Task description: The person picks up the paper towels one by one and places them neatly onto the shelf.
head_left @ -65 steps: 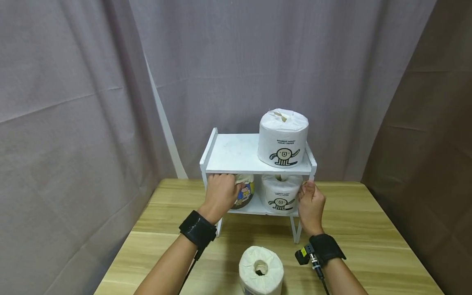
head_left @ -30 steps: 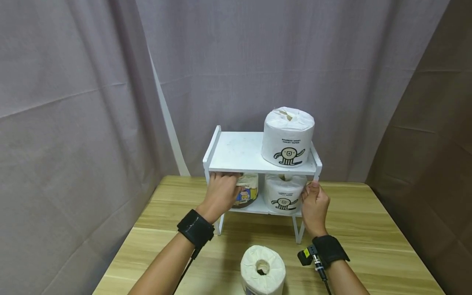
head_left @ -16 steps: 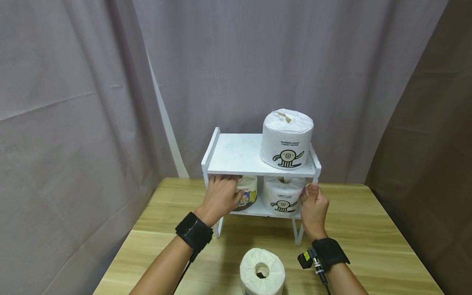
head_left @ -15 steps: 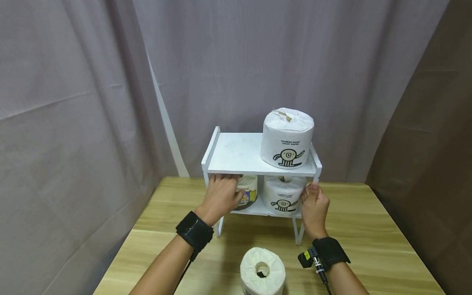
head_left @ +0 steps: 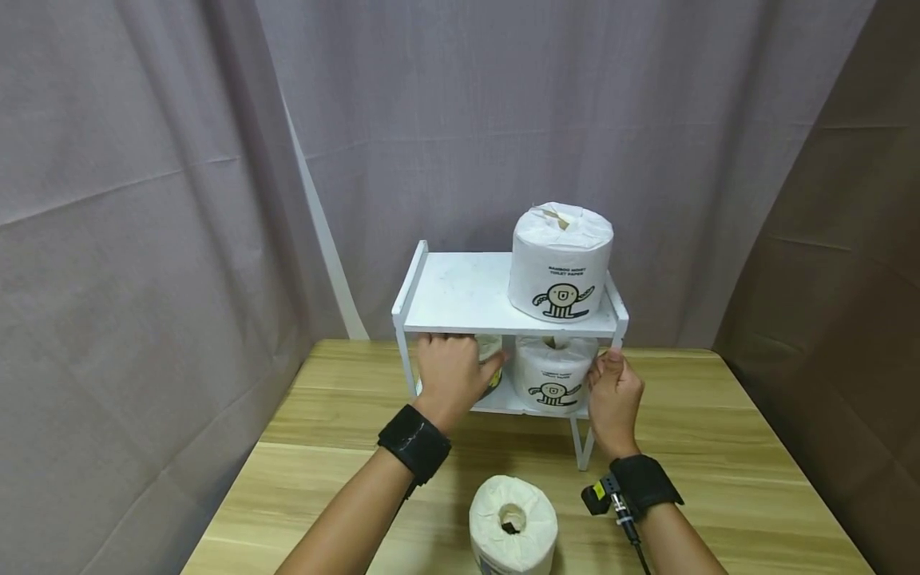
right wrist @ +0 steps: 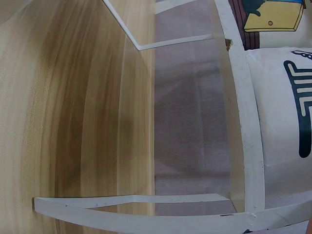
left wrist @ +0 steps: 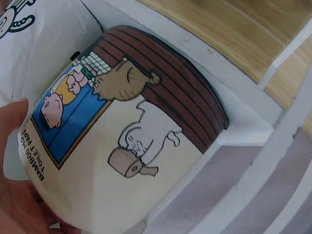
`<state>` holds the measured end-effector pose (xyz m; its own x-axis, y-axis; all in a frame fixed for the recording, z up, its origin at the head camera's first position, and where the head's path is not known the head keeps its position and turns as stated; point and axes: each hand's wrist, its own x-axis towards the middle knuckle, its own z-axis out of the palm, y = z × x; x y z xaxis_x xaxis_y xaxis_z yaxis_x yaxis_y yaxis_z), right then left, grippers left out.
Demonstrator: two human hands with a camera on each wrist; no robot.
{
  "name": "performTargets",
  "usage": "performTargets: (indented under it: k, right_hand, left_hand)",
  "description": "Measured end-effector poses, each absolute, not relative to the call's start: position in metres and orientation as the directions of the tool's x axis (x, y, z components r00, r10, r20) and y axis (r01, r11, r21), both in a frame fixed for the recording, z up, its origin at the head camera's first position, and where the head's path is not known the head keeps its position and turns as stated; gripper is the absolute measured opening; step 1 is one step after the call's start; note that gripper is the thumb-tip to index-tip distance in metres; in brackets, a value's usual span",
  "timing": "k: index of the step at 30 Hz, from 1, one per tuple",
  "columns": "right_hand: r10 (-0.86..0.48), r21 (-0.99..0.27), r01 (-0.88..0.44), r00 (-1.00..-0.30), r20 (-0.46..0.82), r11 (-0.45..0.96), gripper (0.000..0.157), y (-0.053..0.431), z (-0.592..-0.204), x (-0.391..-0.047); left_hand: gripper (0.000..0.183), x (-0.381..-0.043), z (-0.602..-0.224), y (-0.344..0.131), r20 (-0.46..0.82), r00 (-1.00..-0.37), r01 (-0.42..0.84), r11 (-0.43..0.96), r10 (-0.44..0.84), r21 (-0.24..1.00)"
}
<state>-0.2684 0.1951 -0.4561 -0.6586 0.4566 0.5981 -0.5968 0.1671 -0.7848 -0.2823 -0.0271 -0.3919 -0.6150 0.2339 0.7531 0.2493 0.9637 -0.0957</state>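
My left hand [head_left: 451, 374] reaches under the top board of a small white two-tier shelf [head_left: 460, 291]. It holds a cartoon-printed toilet paper roll [left wrist: 165, 117] on the lower tier, the thumb at its right side. Most of that roll is hidden behind the hand in the head view. My right hand [head_left: 616, 403] grips the shelf's right upright, its thumb pointing up; its fingertips are partly hidden. Beside it, a white toilet paper roll [head_left: 552, 375] stands on the lower tier, right of the cartoon one.
Another white toilet paper roll [head_left: 561, 263] stands at the right end of the top board. In front of the shelf, a cream toilet paper roll [head_left: 513, 511] stands upright on the wooden table [head_left: 345, 415]. Grey curtains [head_left: 460, 120] hang behind.
My left hand and wrist have shifted to the right, covering more of the cartoon-printed roll. My right hand stays on the shelf's upright. The view has tilted slightly.
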Motion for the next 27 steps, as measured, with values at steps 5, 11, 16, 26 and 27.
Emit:
performTargets:
  k: [5, 11, 16, 26, 27]
  right_hand:
    - [0.452, -0.785, -0.598, -0.661, 0.598, 0.163, 0.064, 0.1937, -0.4536, -0.269]
    - [0.457, -0.788, -0.59, -0.66, 0.596, 0.175, 0.064, 0.1945, -0.4538, -0.2688]
    - [0.458, -0.803, -0.56, -0.67, 0.585, 0.206, 0.063, 0.1956, -0.4548, -0.2668]
    - [0.449, -0.78, -0.601, -0.656, 0.606, 0.174, 0.063, 0.1967, -0.4575, -0.2694]
    - [0.449, -0.775, -0.61, -0.654, 0.609, 0.165, 0.063, 0.1964, -0.4575, -0.2696]
  left_hand:
    - [0.061, -0.2857, -0.3922, -0.0259, 0.744, -0.629, 0.225, 0.969, 0.226, -0.105]
    - [0.056, -0.2857, -0.39, -0.0288, 0.72, -0.64, 0.261, 0.957, 0.268, -0.124]
    - [0.055, -0.2844, -0.3902, -0.0303, 0.711, -0.648, 0.292, 0.951, 0.273, -0.099]
    - [0.061, -0.2834, -0.3896, -0.0321, 0.699, -0.655, 0.333, 0.94, 0.287, -0.074]
    - [0.061, -0.283, -0.3893, -0.0322, 0.696, -0.657, 0.337, 0.939, 0.289, -0.071]
